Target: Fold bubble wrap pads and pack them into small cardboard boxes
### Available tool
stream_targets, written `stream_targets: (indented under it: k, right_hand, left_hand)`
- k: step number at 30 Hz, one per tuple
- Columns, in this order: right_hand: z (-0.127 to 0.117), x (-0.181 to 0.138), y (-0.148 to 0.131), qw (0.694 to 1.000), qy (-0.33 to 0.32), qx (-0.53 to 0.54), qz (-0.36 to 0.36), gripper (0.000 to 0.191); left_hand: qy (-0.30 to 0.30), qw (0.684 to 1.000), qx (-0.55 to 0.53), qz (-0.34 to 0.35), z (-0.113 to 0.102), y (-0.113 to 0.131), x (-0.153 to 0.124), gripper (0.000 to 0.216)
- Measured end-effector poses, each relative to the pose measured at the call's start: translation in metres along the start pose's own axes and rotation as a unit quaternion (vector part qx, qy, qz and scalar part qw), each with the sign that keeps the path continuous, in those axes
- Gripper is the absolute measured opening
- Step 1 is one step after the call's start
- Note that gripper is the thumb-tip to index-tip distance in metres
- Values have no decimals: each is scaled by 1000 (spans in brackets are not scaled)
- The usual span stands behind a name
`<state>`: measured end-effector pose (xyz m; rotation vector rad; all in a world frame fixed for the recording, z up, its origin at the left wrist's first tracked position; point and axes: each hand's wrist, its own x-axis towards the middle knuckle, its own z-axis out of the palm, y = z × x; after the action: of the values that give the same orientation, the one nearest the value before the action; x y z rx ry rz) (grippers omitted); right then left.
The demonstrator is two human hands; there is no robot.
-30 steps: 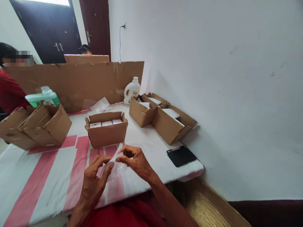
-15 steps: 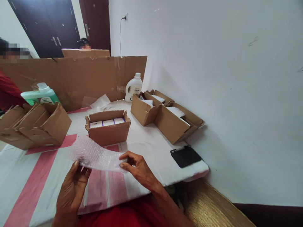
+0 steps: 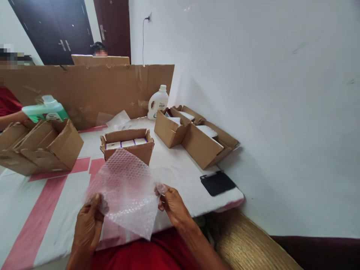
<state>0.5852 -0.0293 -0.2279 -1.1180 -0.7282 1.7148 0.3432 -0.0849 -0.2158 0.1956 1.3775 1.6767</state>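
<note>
A clear sheet of bubble wrap point(image 3: 128, 183) is spread out above the near edge of the table, one corner pointing down towards me. My left hand point(image 3: 91, 213) pinches its left side between thumb and fingers. At its right side, my right hand point(image 3: 171, 202) grips another corner, with a bit of the wrap bunched at the fingertips. Just beyond the sheet stands a small open cardboard box point(image 3: 146, 148) holding several white packets with purple edges point(image 3: 127, 143); the wrap hides part of its front.
Cardboard boxes point(image 3: 60, 150) stand at left beside a green liquid bottle point(image 3: 47, 108). Open boxes point(image 3: 201, 146) with white contents line the wall, near a white jug point(image 3: 159, 101). A black flat pad point(image 3: 218, 183) lies at the right corner. Two people sit beyond a cardboard partition point(image 3: 112, 82).
The bubble wrap has gone from a narrow, folded-looking strip to a wide spread sheet. My right hand has moved slightly right and down, my left hand slightly right.
</note>
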Motion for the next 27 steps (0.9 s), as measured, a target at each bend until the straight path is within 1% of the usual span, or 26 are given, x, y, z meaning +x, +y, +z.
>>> stream_targets:
  k: [2, 4, 5, 6, 7, 8, 9, 10, 11, 12, 13, 14, 15, 16, 17, 18, 19, 20, 21, 22, 23, 25, 26, 27]
  right_hand:
    - [-13, -2, 11, 999, 30, -40, 14, 48]
    - [-29, -4, 17, 993, 39, -109, 29, 49]
    - [-37, -6, 18, 986, 38, -161, 30, 48]
    - [-44, -8, 16, 974, 40, -224, 15, 44]
    - [-48, -11, 12, 955, 50, -290, -22, 40]
    - [-50, -15, 6, 932, 66, -348, -79, 36]
    - [-48, -19, 0, 905, 81, -392, -145, 31]
    - [-41, -24, -7, 878, 87, -420, -211, 29]
    - [-30, -29, -13, 857, 76, -432, -269, 26]
    - [-16, -34, -16, 844, 50, -432, -315, 24]
    - [0, -39, -16, 834, 13, -427, -350, 22]
    - [18, -44, -13, 824, -30, -420, -379, 19]
    - [35, -48, -6, 809, -78, -417, -408, 18]
    - [51, -52, 4, 785, -132, -420, -435, 19]
    - [64, -55, 15, 749, -195, -433, -462, 21]
    - [74, -57, 26, 706, -249, -449, -487, 25]
    - [80, -58, 37, 667, -286, -468, -504, 27]
    - [82, -57, 46, 637, -297, -494, -511, 27]
    - [80, -55, 52, 621, -282, -527, -507, 25]
    - [76, -51, 57, 616, -247, -564, -492, 22]
    - [70, -46, 60, 614, -207, -602, -467, 25]
    - [55, -35, 64, 605, -153, -666, -408, 41]
    - [48, -29, 67, 599, -147, -689, -380, 47]
    - [42, -23, 71, 594, -151, -705, -358, 49]
  left_hand:
    - [-24, 989, 141, 38, -7, -11, 10, 48]
    - [-61, 957, 279, 55, -15, -19, 20, 53]
    - [-77, 938, 332, 59, -20, -21, 25, 56]
    - [-88, 920, 376, 62, -25, -22, 30, 59]
    - [-88, 903, 414, 71, -29, -21, 32, 62]
    - [-74, 885, 451, 92, -32, -19, 33, 65]
    - [-45, 862, 488, 130, -34, -17, 33, 70]
    - [-6, 834, 520, 184, -34, -14, 31, 76]
    - [36, 802, 542, 249, -33, -11, 27, 83]
    - [65, 766, 554, 318, -30, -10, 23, 85]
    - [76, 732, 558, 382, -26, -9, 18, 81]
    - [53, 705, 565, 426, -22, -10, 14, 70]
    - [1, 689, 576, 440, -17, -13, 10, 57]
    - [-64, 682, 589, 429, -13, -17, 8, 48]
    - [-124, 679, 599, 407, -10, -22, 6, 43]
    - [-169, 677, 604, 384, -8, -27, 6, 40]
    - [-194, 679, 603, 371, -7, -32, 7, 38]
    - [-198, 685, 594, 372, -8, -37, 9, 36]
    - [-188, 691, 580, 388, -9, -40, 12, 36]
    - [-175, 695, 566, 408, -12, -42, 15, 36]
    - [-165, 696, 555, 424, -15, -43, 19, 36]
    - [-145, 694, 544, 449, -23, -42, 25, 36]
    - [-138, 691, 543, 458, -27, -40, 28, 35]
    - [-135, 687, 543, 464, -31, -39, 31, 33]
